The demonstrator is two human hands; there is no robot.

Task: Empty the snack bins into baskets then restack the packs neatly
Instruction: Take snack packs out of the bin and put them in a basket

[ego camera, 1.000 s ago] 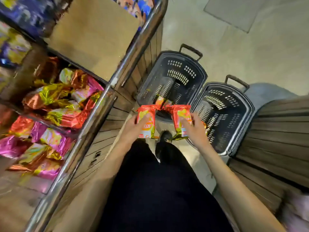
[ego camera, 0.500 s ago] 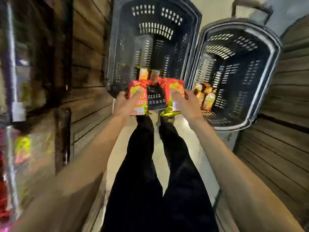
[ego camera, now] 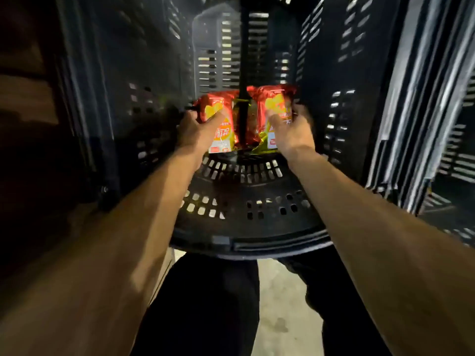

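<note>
Down inside the dark slotted basket [ego camera: 244, 242], low in the middle of it, are two red and yellow snack packs, held up side by side with their printed fronts facing the camera. Left snack pack [ego camera: 221, 124] is in the left hand [ego camera: 195, 132]: thumb laid across the front, the other fingers wrapped round behind where I can't see them, so that's a proper grip. Right snack pack [ego camera: 276, 106] is gripped the same way by the right hand [ego camera: 293, 134], thumb on the front and fingers curled round the outer edge, though that hand is a bit smeared with blur. Both packs stand roughly upright, and whether their bottom edges touch the basket's bottom I honestly can't tell. Between them runs a thin dark vertical bar [ego camera: 243, 73]; the packs sit just either side of it, apart from each other. There's some red-brown foil behind the bar too, too blurry to name. Left forearm [ego camera: 123, 240] and right forearm [ego camera: 372, 227] are bare and stretched straight out over the near rim, angling in towards each other. That near rim hangs just above the person's black trousers [ego camera: 205, 304], with a strip of pale floor [ego camera: 280, 317] between the legs. Off to the right a second basket [ego camera: 457, 160] stands right beside this one, and brown wooden panelling [ego camera: 25, 98] fills the left edge, blurred.
</note>
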